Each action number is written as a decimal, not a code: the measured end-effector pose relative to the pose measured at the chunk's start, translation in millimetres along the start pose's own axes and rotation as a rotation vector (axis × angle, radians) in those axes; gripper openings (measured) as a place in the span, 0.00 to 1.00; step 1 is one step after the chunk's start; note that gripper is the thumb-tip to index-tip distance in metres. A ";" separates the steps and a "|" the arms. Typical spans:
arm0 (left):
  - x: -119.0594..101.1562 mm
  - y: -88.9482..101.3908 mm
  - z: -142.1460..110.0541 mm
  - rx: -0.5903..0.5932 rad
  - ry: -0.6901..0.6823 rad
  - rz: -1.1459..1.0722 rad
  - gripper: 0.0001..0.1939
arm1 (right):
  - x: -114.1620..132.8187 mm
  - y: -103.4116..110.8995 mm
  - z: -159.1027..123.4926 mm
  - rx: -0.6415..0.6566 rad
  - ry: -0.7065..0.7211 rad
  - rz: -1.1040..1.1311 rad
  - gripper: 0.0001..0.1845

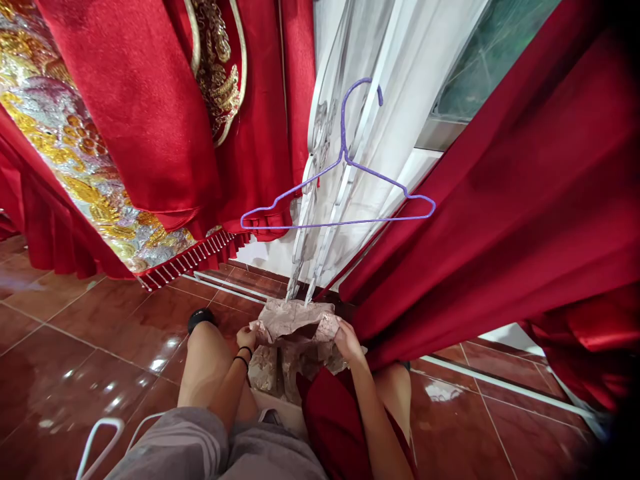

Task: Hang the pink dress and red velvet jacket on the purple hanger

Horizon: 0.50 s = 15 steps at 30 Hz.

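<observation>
Both my hands grip a pale beige patterned cloth held low in front of my knees. My left hand, with a black band at the wrist, pinches the cloth's left edge. My right hand clutches its right edge. A dark red fabric lies over my right thigh, under my right forearm. Above the cloth, an empty purple wire hanger hangs in front of a white barred frame.
Red curtains hang at right and red garments with gold and silver embroidery at left. The floor is glossy red-brown tile. A white hanger lies at bottom left by my grey shorts.
</observation>
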<state>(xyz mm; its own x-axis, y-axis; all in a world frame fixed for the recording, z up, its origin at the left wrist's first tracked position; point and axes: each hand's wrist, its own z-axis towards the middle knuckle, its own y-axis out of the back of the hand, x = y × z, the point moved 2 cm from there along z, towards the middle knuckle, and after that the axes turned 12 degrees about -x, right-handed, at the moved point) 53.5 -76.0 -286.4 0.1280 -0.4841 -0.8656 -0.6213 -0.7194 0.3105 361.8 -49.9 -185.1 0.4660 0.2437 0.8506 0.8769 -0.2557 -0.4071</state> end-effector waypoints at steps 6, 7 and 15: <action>-65.3 24.0 1.0 0.055 -0.053 -0.182 0.16 | 89.1 -17.1 20.7 -0.027 0.222 0.173 0.09; -77.1 30.0 1.5 0.080 -0.061 -0.207 0.15 | 101.3 -19.4 22.5 -0.058 0.275 0.210 0.08; -127.6 59.5 -16.1 0.239 0.072 -0.378 0.05 | 100.7 -30.6 -5.3 -0.078 0.379 0.060 0.10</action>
<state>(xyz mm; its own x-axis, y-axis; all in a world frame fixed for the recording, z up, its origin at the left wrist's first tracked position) 12.6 -65.1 -151.2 0.4280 -0.2490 -0.8688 -0.6808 -0.7210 -0.1287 381.3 -22.5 -85.3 0.4269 -0.1334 0.8944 0.8306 -0.3332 -0.4461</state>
